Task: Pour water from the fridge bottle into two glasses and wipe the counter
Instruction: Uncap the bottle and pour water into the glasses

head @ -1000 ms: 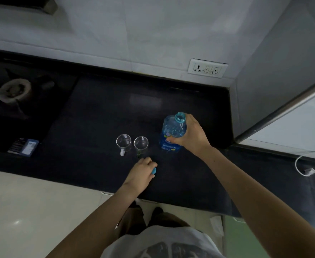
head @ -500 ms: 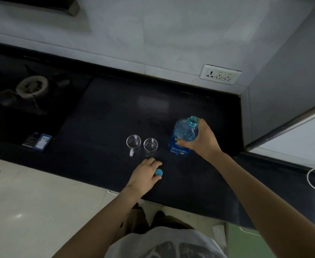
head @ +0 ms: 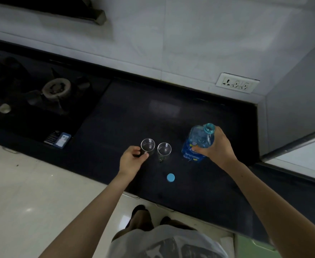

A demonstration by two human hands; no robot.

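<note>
pretty dim shot so a lot of it is hard to read. the label on the bottle (head: 199, 144) is just a blue blur with some yellow, and the little card (head: 60, 139) by the front edge of the stove (head: 46, 101) has print i can't make out. the stove's left side runs out of frame, and so does the dark hood (head: 63, 10) up top. the handle of the left glass (head: 148, 145) is hidden behind the fingers, and whether either glass has water in it i honestly can't tell.

the left hand (head: 132, 160) is curled around the near left side of that left glass, thumb and fingers closed on it down by the handle. the right hand (head: 216, 146) is wrapped around the right side of the bottle, fingers closed round its shoulder. the bottle is open at the top and leans a bit to the right, its base down on the counter (head: 115, 127).

the right glass (head: 164, 150) stands just beside the left one, nobody touching it, between the left glass and the bottle. the blue cap (head: 170, 177) lies flat on the counter nearer the front edge, apart from both hands.

a wall socket (head: 236, 83) sits on the tiles behind the bottle. a pale panel (head: 301, 151) with a metal edge cuts in from the right, just beside the bottle.
</note>
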